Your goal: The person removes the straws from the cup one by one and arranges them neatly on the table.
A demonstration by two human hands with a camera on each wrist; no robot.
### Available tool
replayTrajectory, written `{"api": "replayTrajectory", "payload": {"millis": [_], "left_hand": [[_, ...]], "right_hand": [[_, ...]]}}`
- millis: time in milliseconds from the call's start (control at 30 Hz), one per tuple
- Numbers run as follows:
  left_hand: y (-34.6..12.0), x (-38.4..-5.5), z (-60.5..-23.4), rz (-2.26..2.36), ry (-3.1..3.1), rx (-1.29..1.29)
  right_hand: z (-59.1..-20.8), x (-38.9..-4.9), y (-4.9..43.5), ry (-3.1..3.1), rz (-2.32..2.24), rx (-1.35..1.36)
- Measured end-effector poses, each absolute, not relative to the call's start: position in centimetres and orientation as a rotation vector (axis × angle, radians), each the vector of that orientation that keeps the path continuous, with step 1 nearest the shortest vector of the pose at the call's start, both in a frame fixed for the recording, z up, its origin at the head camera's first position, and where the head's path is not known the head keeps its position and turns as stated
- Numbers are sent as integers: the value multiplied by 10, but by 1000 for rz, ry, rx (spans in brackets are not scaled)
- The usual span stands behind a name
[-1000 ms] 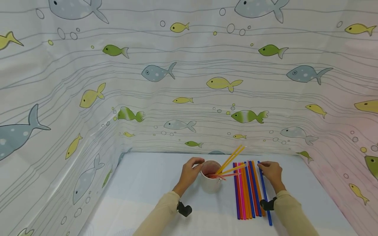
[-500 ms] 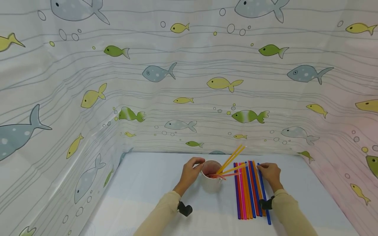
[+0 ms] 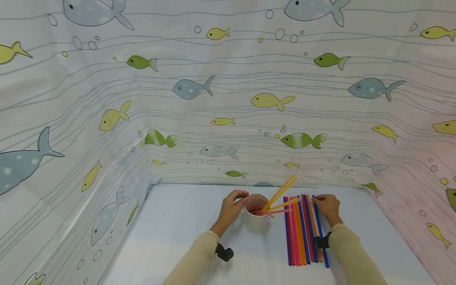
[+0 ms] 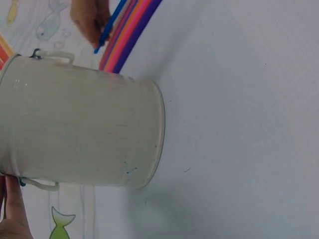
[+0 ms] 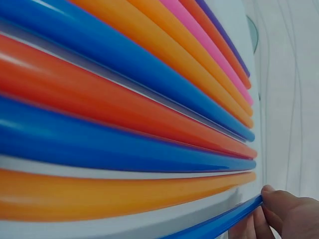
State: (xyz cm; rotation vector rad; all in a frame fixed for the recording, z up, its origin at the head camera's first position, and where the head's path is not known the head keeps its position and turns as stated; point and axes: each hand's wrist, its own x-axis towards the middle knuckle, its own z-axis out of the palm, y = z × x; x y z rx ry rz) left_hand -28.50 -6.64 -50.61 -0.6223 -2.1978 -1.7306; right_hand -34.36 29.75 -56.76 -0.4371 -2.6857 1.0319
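Observation:
My left hand [image 3: 230,206] holds a white bucket [image 3: 255,226] at the left of its rim. In the left wrist view the bucket [image 4: 79,119] shows small lugs on its sides, and one finger [image 4: 16,201] lies by the rim. Yellow straws [image 3: 280,193] and red straws [image 3: 280,211] lean out of it to the right. My right hand [image 3: 329,206] pinches the far end of a blue straw [image 3: 319,223], the rightmost of a side-by-side row. Up close, this blue straw [image 5: 219,226] lies at a slant beside an orange straw [image 5: 124,194].
Several straws in purple, red, pink, orange and blue form the row [image 3: 303,233] right of the bucket. They lie on a white tabletop [image 3: 171,225]. A fish-printed sheet [image 3: 221,134] rises behind the table and along both sides.
My right hand has brought the blue straw slightly left toward the row, and its near end has shifted away from me. The left hand stays at the bucket.

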Motion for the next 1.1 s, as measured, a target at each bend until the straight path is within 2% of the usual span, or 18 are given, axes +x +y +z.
{"api": "replayTrajectory", "payload": {"millis": [400, 533, 700, 767, 933, 1100], "left_hand": [[-61, -277, -503, -1746, -2192, -631], [-60, -277, -503, -1733, -2178, -652], [-62, -279, -505, -1770, -2164, -643], [-63, -283, -509, -1778, -2158, -646], [-66, -293, -523, -1734, -2175, -643], [-69, -298, -527, -1723, -2175, -601]], "right_hand": [[-565, -331, 302, -2672, 1048, -400], [-576, -340, 308, -2631, 1065, -384], [-603, -364, 321, -2531, 994, -69], [-587, -357, 310, -2519, 1018, 74], [-523, -313, 259, -2599, 1120, 304], [-516, -294, 220, -2650, 1194, 518]]}}
